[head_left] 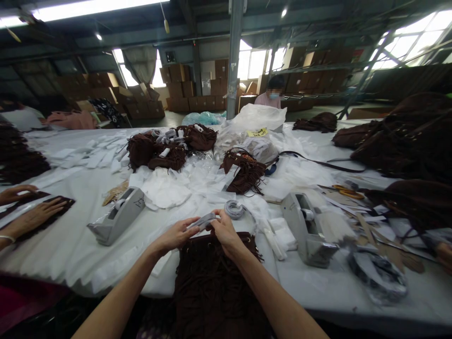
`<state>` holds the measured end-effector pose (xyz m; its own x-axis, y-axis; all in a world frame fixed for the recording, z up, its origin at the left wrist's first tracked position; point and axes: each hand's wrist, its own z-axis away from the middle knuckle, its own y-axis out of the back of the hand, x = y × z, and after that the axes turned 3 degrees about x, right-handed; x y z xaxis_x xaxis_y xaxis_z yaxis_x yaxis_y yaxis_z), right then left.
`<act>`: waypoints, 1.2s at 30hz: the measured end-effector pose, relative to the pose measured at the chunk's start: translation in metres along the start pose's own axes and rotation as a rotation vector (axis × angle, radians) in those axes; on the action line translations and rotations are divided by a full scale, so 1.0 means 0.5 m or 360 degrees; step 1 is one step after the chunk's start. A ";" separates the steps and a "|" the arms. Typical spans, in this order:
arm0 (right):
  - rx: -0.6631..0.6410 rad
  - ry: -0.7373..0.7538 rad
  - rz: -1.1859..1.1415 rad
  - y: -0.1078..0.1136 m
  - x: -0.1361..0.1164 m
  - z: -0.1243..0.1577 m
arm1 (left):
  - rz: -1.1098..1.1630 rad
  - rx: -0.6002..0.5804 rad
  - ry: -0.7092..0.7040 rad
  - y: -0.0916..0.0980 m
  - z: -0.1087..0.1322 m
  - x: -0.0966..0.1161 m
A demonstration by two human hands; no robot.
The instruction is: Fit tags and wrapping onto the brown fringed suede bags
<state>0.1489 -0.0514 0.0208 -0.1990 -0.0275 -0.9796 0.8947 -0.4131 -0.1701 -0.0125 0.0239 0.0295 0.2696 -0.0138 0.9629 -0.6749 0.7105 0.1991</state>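
From afar I count two tape dispensers [123, 219] [300, 228], one left of the left hand [178, 234], one right of the right hand [226, 233]. Just beyond the latter, one grey coil [230, 213].

We see matt, rough, suede-like cloth on the fringed bag [215, 287], with shiny metal eyelets [209, 245] near its top edge. The strip [205, 220] above looks like smooth plastic with a soft sheen. We find hard, smooth plastic on the right tape dispenser [296, 230], glossy film on the plastic sack [261, 115], creased matt cloth as the table cover [63, 254], and dull cardboard boxes [178, 89].
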 end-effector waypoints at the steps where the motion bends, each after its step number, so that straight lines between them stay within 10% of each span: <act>1: -0.0001 0.0002 -0.0039 -0.002 0.003 0.003 | 0.0024 -0.0139 0.0056 0.003 0.000 -0.003; 17: -0.0158 0.0124 -0.0203 -0.027 0.005 0.024 | 0.0529 -0.0606 0.0372 0.027 0.009 -0.059; 24: -0.0203 0.0003 -0.0086 -0.022 0.007 0.019 | 0.0664 -0.0354 0.0183 0.027 0.012 -0.075; 36: 0.0009 -0.0605 -0.0905 -0.090 0.098 0.063 | 0.0909 -0.0014 0.0089 -0.026 0.026 -0.056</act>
<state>0.0864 -0.0630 -0.0164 -0.7652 -0.1221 -0.6322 0.6073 -0.4629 -0.6457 -0.0203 0.0057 0.0021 -0.1001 0.4112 0.9060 -0.7186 0.6000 -0.3517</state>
